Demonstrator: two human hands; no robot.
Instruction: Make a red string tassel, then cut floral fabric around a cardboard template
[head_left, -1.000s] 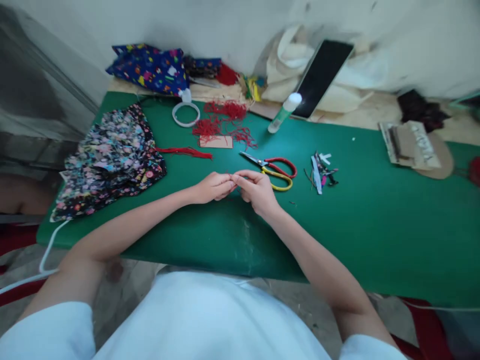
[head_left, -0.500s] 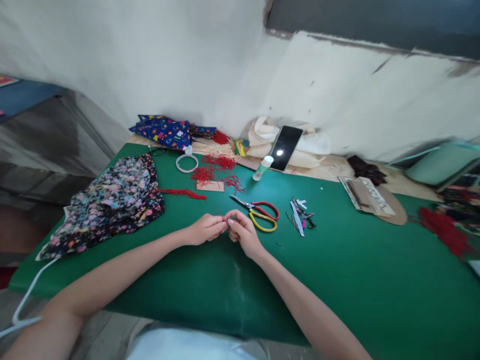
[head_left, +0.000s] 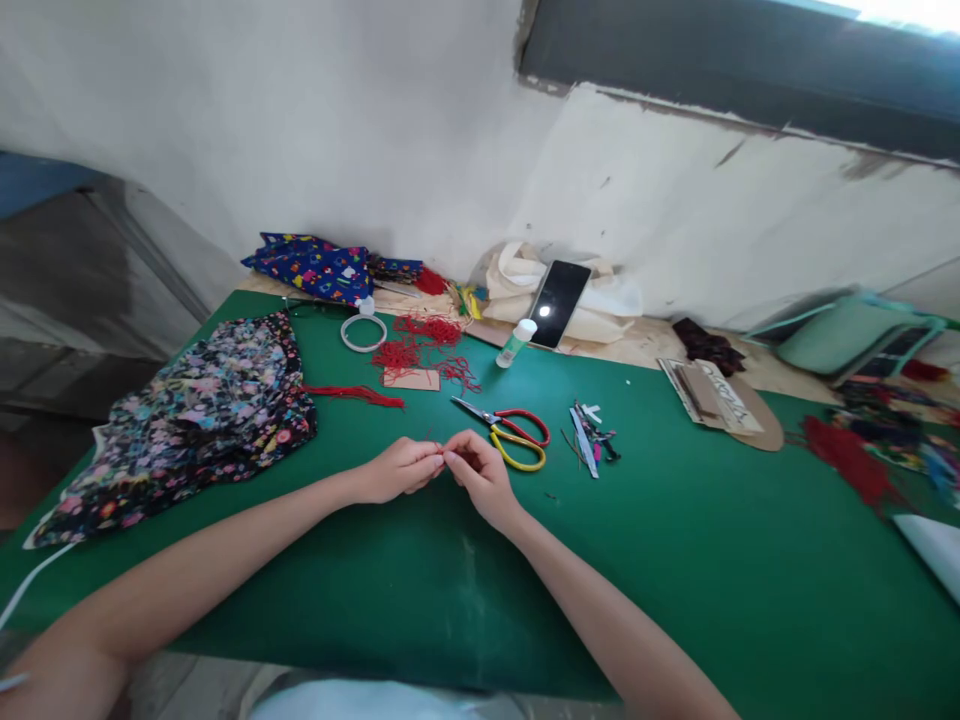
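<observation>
My left hand [head_left: 405, 468] and my right hand [head_left: 481, 478] meet over the green table, fingertips pinched together. Between them shows a bit of red thread [head_left: 439, 448], mostly hidden by the fingers. Just right of my right hand lie scissors [head_left: 517, 436] with one red and one yellow handle, blades pointing left. Behind the hands, tangled red threads [head_left: 420, 345] are heaped around a pinkish card [head_left: 412, 379]. A bundle of red thread [head_left: 356, 394] stretches from the edge of the dark floral fabric [head_left: 202, 420] on the left.
A glue stick [head_left: 516, 343] stands near a phone [head_left: 560, 303] leaning on cream cloth. A white ring [head_left: 364, 333] lies left of the threads. Fabric scraps [head_left: 592, 438] are right of the scissors; card pieces [head_left: 712, 398] and red thread [head_left: 847, 460] lie farther right.
The view has shifted slightly, so the table items sit a little farther left. Both hands stay pinched together, the fingers slightly rearranged.
</observation>
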